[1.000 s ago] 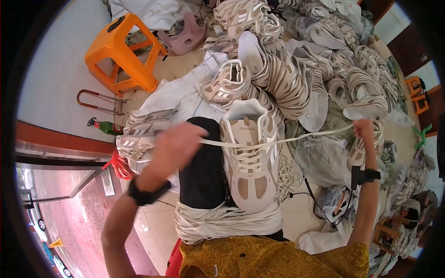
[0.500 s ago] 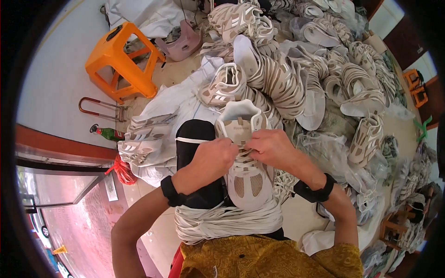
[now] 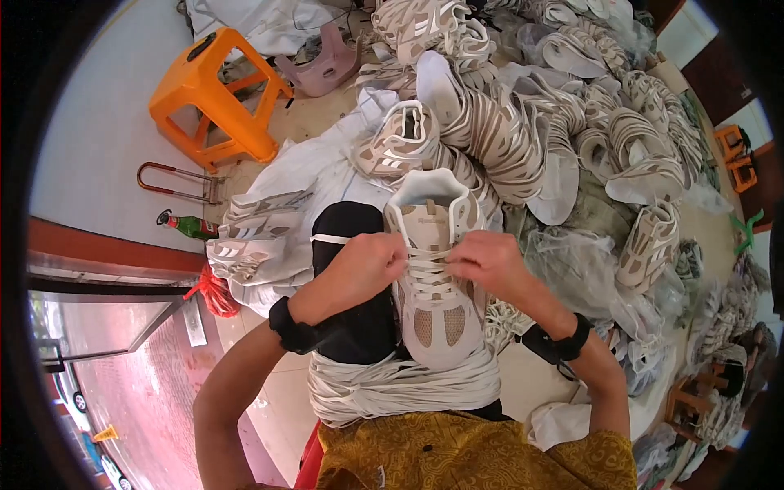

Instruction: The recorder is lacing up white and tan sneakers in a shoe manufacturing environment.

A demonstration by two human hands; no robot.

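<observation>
A beige and white sneaker [image 3: 443,343] rests toe toward me at the middle. Off-white laces [image 3: 429,276] cross its tongue through the eyelets. My left hand [image 3: 369,263] is closed in a pinch on a lace at the shoe's left side. At the right side, my right hand [image 3: 492,260] pinches a lace too, its fingertips close to the upper eyelets. Left of the shoe is a rounded black form [image 3: 349,220] with a thin white band across it. A thick bundle of off-white laces [image 3: 400,390] lies across my lap.
Strings of stacked sneaker uppers [image 3: 506,147] pile up ahead and right. Another sneaker [image 3: 400,145] stands just beyond. White sacking [image 3: 314,180], an orange stool [image 3: 216,98], a green bottle [image 3: 192,225] and red string [image 3: 216,292] lie leftward. Clear plastic bags [image 3: 572,261] are at the right.
My hands have moved apart, the left leftward and the right rightward, from near the middle of the tongue. More of the crossed laces shows between them.
</observation>
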